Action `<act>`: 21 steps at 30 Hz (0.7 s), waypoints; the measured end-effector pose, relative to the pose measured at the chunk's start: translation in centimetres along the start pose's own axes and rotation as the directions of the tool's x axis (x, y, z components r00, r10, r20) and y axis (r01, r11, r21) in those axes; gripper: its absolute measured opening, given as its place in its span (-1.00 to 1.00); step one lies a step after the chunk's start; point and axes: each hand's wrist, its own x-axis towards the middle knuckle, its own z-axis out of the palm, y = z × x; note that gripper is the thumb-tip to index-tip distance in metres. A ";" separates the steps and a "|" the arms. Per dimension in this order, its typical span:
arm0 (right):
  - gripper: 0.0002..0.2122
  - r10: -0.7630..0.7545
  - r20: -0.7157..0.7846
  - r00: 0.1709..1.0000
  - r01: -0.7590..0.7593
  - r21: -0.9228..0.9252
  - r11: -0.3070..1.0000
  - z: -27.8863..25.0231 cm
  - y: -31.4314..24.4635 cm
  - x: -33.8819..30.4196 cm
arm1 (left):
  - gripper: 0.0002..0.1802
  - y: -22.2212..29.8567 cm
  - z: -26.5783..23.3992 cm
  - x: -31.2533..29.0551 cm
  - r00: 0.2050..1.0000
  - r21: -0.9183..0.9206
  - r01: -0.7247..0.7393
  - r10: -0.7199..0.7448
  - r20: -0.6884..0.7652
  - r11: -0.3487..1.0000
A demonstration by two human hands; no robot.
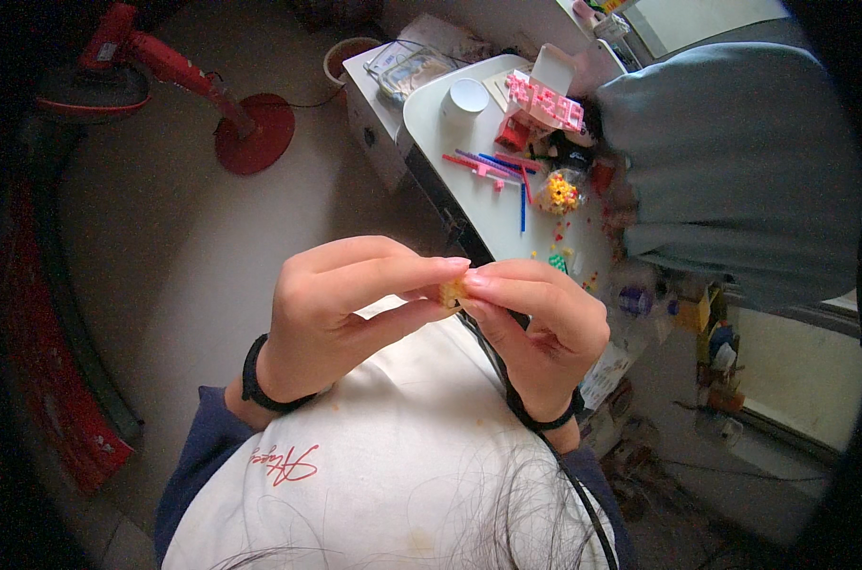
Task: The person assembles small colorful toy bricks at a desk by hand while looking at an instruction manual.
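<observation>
Both hands are raised in front of my chest, fingertips meeting on a small yellow studded block piece point(452, 294). My left hand point(341, 299) pinches it between thumb and fingers from the left. From the other side, my right hand point(545, 309) grips it with thumb and forefinger. Most of the piece is covered by the fingertips, so its full shape is hidden. Beyond the hands, on the white table point(431, 114), lie a clear bag of yellow pieces point(561, 194), several coloured sticks point(492, 163) and a small green piece point(558, 262).
A white cup point(465, 98) stands near the table's far left edge. Beside it are a pink block structure point(547, 101) and a red box point(512, 133). A grey curtain point(735, 171) hangs at the right. On the floor at left stands a red round-based stand point(253, 138).
</observation>
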 end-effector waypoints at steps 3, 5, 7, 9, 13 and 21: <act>-0.79 0.109 -0.001 0.994 -0.108 0.137 0.985 0.0 0.4 -0.4 | -0.63 0.1 0.1 -0.1 1.000 0.030 -0.024 0.024 0.013 0.999; -0.80 0.174 -0.006 0.985 -0.168 0.227 0.959 0.1 0.4 -0.6 | -0.63 0.1 0.2 -0.1 0.999 0.056 -0.046 0.045 0.023 0.997; -0.82 0.209 -0.014 0.978 -0.197 0.281 0.940 0.2 0.2 -0.7 | -0.63 0.2 0.3 -0.1 0.998 0.066 -0.060 0.059 0.024 0.996; -0.84 0.287 -0.012 0.958 -0.255 0.424 0.869 0.3 0.2 -0.8 | -0.63 0.2 0.4 -0.2 0.998 0.061 -0.061 0.059 0.030 0.996; -0.84 0.329 0.047 0.943 -0.299 0.550 0.779 0.1 0.6 -1.2 | -0.63 0.2 0.6 -0.5 0.997 0.053 -0.080 0.079 0.021 0.995; -0.85 0.308 0.033 0.951 -0.271 0.570 0.776 0.3 0.5 -1.8 | -0.63 0.3 0.5 -0.7 0.995 0.060 -0.095 0.094 0.028 0.994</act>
